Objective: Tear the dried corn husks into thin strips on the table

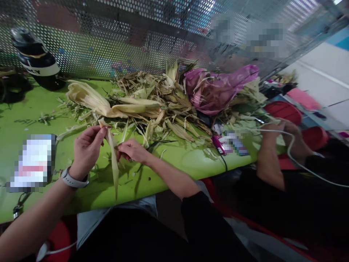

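Observation:
Between the thumb and fingers of my left hand is the top of a long, pale corn husk strip. It hangs down above the green table, narrowing to a point. My right hand pinches at the strip's right edge, its fingertips partly hidden. Just beyond both hands lies a heap of dried corn husks, with a large cupped husk at its left end.
A black bottle stands at the back left, near a phone on the green table. A pink plastic bag rests on the husks. At right are a co-worker's hands and a white cable. Perforated metal rises behind.

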### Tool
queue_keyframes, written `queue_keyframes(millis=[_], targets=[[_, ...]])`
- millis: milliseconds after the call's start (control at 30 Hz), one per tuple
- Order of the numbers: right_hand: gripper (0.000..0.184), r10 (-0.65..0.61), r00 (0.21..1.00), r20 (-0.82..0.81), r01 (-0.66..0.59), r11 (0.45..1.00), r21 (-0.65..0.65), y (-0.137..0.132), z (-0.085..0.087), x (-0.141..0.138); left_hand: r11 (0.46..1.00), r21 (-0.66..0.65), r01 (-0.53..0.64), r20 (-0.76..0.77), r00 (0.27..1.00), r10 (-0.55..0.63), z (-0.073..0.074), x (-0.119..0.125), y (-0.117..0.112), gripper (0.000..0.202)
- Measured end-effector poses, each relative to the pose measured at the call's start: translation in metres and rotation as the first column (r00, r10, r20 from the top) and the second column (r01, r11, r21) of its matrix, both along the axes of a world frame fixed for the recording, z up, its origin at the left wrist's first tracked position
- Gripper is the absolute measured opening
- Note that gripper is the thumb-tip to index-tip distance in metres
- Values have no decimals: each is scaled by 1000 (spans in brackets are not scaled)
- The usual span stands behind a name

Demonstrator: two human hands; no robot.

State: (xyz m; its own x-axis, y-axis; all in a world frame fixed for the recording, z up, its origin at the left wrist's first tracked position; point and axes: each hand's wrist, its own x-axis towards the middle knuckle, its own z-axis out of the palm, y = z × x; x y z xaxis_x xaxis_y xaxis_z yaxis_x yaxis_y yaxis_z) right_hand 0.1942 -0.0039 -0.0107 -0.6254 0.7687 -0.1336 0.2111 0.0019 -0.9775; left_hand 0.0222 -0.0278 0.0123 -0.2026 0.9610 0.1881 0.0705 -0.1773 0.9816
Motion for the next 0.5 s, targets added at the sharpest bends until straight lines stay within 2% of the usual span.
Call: queue_keyframes(millis=[67,133,167,200,233,300,400,500], targets=[[35,-129,992,-17,130,985,118,-1,2,2,997,61,-42,-122,991,50,1,-2,-3,21],[29,-303,946,-118,325,904,277,-4,5,2,989,138,-43,-262,962,79,-1,-2,-6,21],[29,-334,926,-176,375,866,331,-6,7,1,984,176,-24,-330,941,82,-2,-2,-8,20],[33,-317,923,-216,378,853,361,-9,7,-1,977,212,2,-387,919,82,-4,-2,-9,18],[40,-271,934,-234,343,864,369,-11,7,-3,970,243,30,-423,903,78,-6,-1,-11,16],[50,-164,957,-237,235,921,311,-16,3,-9,957,286,57,-434,898,76,-8,1,-13,12],[40,-149,954,-260,206,955,211,-18,-2,-13,965,255,57,-330,943,31,-4,4,-15,8],[30,-124,979,-163,166,946,277,-9,5,-2,986,119,113,-149,984,-95,3,2,-14,12]])
